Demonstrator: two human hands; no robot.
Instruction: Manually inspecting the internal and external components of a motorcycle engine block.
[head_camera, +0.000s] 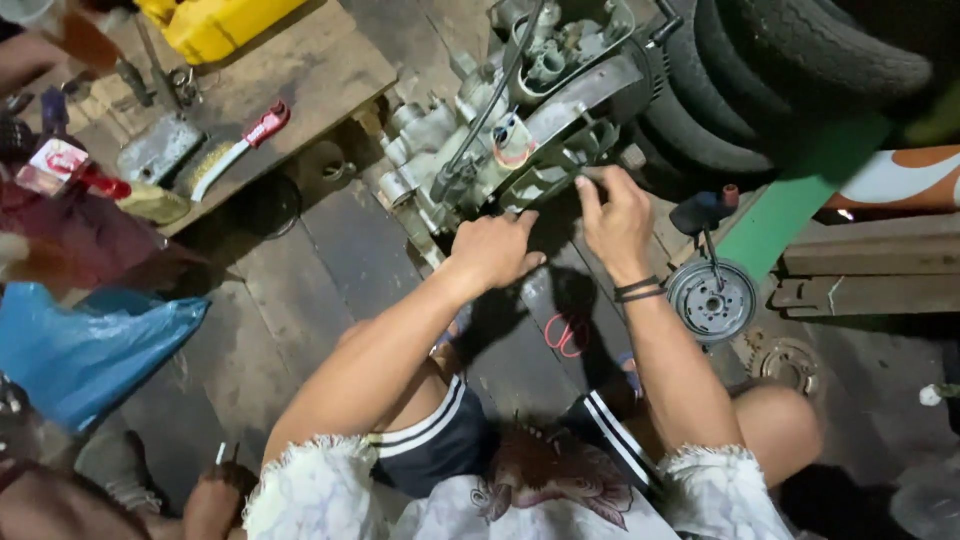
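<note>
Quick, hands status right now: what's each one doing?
Left hand: fingers curled, pressed against the lower edge of the engine casing; whether it grips anything cannot be told.
Right hand: fingertips pinching at the casing's edge; what it holds cannot be told.

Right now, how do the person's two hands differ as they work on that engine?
The left hand is half closed with its fingers curled under, low against the engine; the right hand reaches higher, fingertips pinching at a part on the engine's edge. The right hand has dark bands at its wrist; the left hand's wrist is bare. Both touch the engine, backs to the camera.
</note>
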